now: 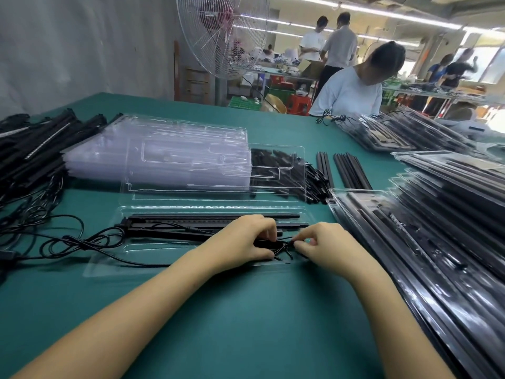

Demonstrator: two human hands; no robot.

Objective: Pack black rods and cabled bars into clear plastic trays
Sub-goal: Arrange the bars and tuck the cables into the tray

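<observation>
The fingers [300, 243] of the right hand [325, 247] pinched a thin black cable [284, 250] between thumb and forefinger. The left hand [240, 239] had its fingers [266, 228] curled down over the same knot of cable, with the thumb closing on it from the near side. The two hands were almost touching.

Under them the cabled bars [191, 224] lay flat in a clear tray [109, 258] just in front of me. Their long axis ran left to right across my view, with the connector ends pointing left and the right ends hidden beneath the hands. A loose lead [71, 239] spilled over the tray's left rim and looped across the green desk [246, 310].

Just beyond, a single empty tray [213, 187] rested partly on a stack of empty trays [153, 151] and partly over a heap of short black rods [276, 165]. Long rods [352, 170] beside the heap pointed away from me. Packed trays [437, 242] were stacked near the right wrist, crowding that side. A pile of bars [32, 149] with tangled leads filled the far left. Across the desk a person [352, 91] in a pale shirt bent over, and a standing fan [221, 36] stood behind.
</observation>
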